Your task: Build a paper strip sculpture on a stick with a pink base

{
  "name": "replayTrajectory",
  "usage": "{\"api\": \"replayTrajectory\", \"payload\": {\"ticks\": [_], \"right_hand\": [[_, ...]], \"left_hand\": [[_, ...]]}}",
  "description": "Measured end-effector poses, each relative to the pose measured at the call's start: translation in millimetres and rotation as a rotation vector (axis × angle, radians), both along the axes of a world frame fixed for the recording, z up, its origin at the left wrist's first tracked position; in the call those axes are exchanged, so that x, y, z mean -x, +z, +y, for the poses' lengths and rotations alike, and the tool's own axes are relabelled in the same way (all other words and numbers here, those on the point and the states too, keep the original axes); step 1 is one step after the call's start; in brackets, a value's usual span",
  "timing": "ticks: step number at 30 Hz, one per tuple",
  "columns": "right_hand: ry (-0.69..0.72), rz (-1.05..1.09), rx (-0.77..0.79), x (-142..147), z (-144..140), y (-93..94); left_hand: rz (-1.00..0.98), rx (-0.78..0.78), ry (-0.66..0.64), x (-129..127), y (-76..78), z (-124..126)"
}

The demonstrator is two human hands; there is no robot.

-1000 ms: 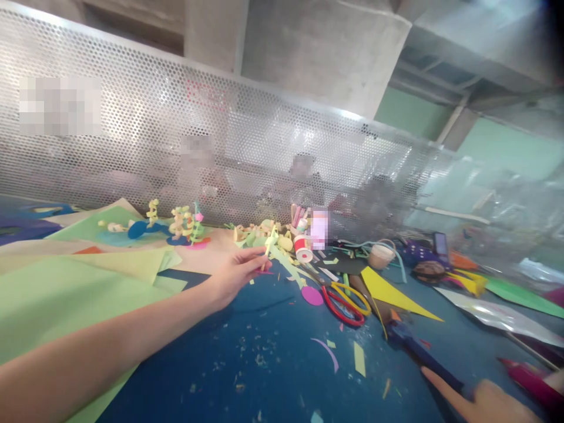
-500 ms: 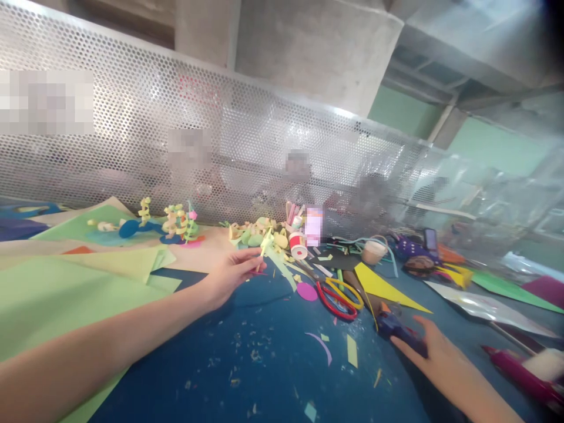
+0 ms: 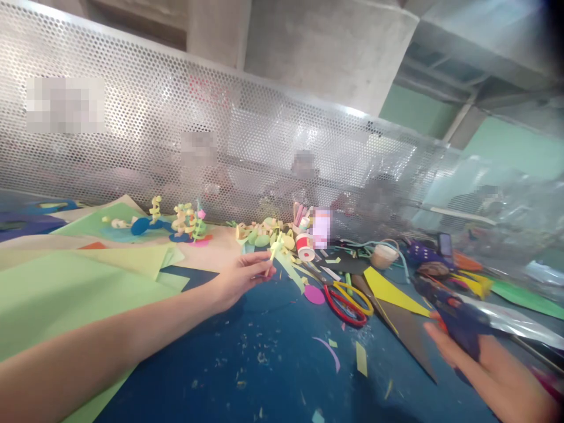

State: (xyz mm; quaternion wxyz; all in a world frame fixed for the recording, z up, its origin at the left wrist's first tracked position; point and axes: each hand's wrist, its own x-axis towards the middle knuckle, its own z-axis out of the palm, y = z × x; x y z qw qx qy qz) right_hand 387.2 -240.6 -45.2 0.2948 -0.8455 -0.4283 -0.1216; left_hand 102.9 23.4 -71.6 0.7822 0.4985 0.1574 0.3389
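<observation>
Between the thumb and fingers of my left hand (image 3: 247,276) is a small pale yellow-green paper piece (image 3: 275,249) on a thin stem, held upright above the blue table. My right hand (image 3: 497,364), at the lower right, is wrapped round a dark blue glue gun (image 3: 462,317) with an orange trigger. Its nozzle points up and to the left, though the gun is a little blurred. Red-and-yellow-handled scissors (image 3: 348,302) lie between my hands, near a pink paper disc (image 3: 314,294) and a yellow paper triangle (image 3: 394,296).
Green paper sheets (image 3: 88,294) cover the left side. Behind my left hand lie curled paper pieces (image 3: 259,232) and a thread spool (image 3: 305,247). Small paper models (image 3: 185,220) stand farther left. A cup (image 3: 384,256) stands at the back, before a perforated metal screen (image 3: 264,129).
My right hand has closed round the glue gun and lifted it off the table, up and to the right. My left hand keeps its pinch on the paper piece. The view has shifted slightly.
</observation>
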Motion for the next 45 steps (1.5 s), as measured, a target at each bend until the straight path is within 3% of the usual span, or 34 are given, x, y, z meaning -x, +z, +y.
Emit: {"api": "replayTrajectory", "payload": {"ticks": [4,7,10,26,35,45], "right_hand": [[0.317,0.256,-0.012,64,20,27.8],[0.429,0.226,-0.001,102,37,36.4],[0.477,0.186,0.011,121,51,38.3],[0.495,0.035,-0.013,134,67,41.6],[0.435,-0.011,0.097,136,67,46.7],[0.438,-0.021,0.118,135,68,47.0]], "left_hand": [[-0.015,0.024,-0.101,0,6.1,-10],[0.002,0.026,-0.142,1,9.0,-16],[-0.010,0.018,-0.164,1,8.7,-18],[-0.035,0.025,-0.222,2,5.5,-18],[-0.008,0.019,-0.232,2,5.3,-16],[0.008,0.018,-0.227,2,7.0,-17]]}}
